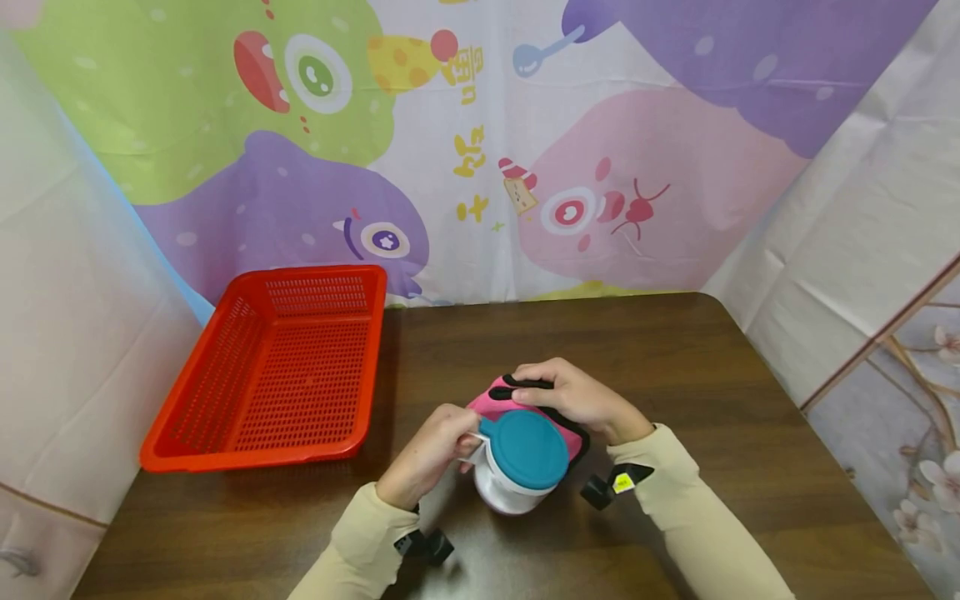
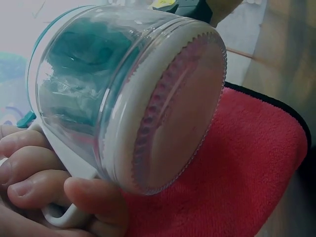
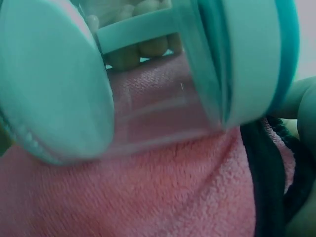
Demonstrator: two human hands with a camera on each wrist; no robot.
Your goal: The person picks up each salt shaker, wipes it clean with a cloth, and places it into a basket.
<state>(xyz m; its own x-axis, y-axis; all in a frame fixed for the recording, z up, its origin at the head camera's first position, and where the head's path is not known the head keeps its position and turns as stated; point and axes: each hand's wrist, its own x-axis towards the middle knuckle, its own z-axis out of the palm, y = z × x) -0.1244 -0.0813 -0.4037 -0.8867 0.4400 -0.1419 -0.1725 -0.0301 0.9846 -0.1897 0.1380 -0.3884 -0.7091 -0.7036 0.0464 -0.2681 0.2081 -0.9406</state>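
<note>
A clear jar (image 1: pixel 510 487) with a teal lid (image 1: pixel 531 448) and a white side handle is held tilted over the table. My left hand (image 1: pixel 441 437) grips the handle; in the left wrist view its fingers (image 2: pixel 37 165) curl round it. Behind the jar lies a pink cloth (image 1: pixel 491 406) with black edging, and the right wrist view has the plush cloth (image 3: pixel 163 197) against the jar's side. My right hand (image 1: pixel 573 396) pinches the cloth's black edge between thumb and fingers. Nothing can be made out inside the jar (image 2: pixel 94 74).
A red perforated basket (image 1: pixel 367 350) stands on the left part of the brown wooden table (image 1: pixel 622 342). A cartoon-printed curtain (image 1: pixel 465 250) hangs behind the table's far edge, with pale fabric (image 1: pixel 825 275) at the right side.
</note>
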